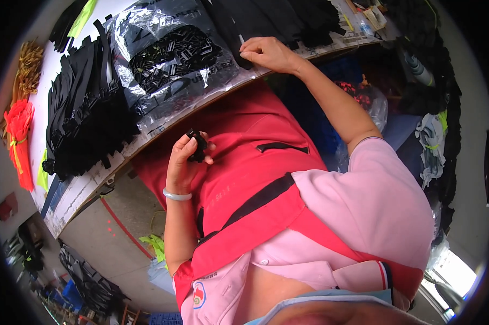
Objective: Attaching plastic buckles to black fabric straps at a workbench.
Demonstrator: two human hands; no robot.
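Observation:
My left hand, with a pale bracelet at its wrist, is closed around a few small black plastic pieces, perhaps buckles. It is in front of my red apron, below the table edge. At the front edge of the table, my right hand has its fingers curled in a pinch. A small whitish strip shows beside those fingertips; whether they grip it or a black strap is hidden. Left of that hand, an opened clear plastic bag spreads under a heap of small black plastic parts.
Bundled black straps lie on the table's left side, and black strips lie at the back right. A red bundle hangs over the left edge. Under the table, at right, are a blue crate and plastic bags.

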